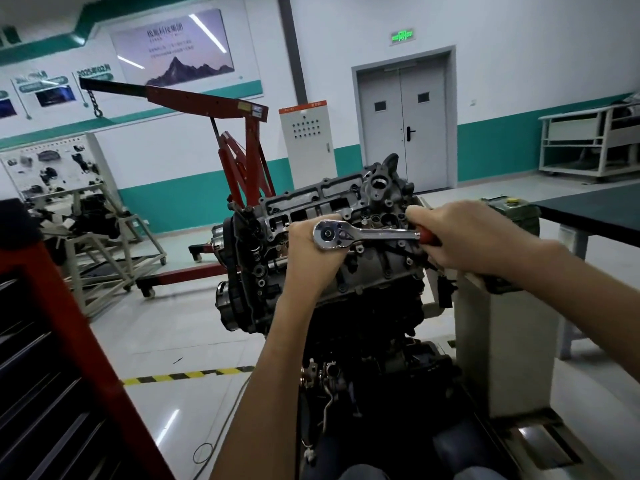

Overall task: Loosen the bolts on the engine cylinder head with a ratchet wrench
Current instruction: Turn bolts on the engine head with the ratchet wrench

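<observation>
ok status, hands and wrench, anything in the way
Left hand holds the ratchet wrench at its head, right hand grips the red handle. Wrench level over the cylinder head, socket hidden. Nothing seen blocking the handle.

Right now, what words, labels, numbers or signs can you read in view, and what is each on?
"2025年02月", as far as it reads, on the wall board.
On the poster: Chinese lines, too blurred to read.
On the green exit sign: glowing, unreadable.
Orange strip on the grey cabinet: too small.
Sticker on the red engine crane: too small.
On the ratchet wrench: no legible marking.
</observation>
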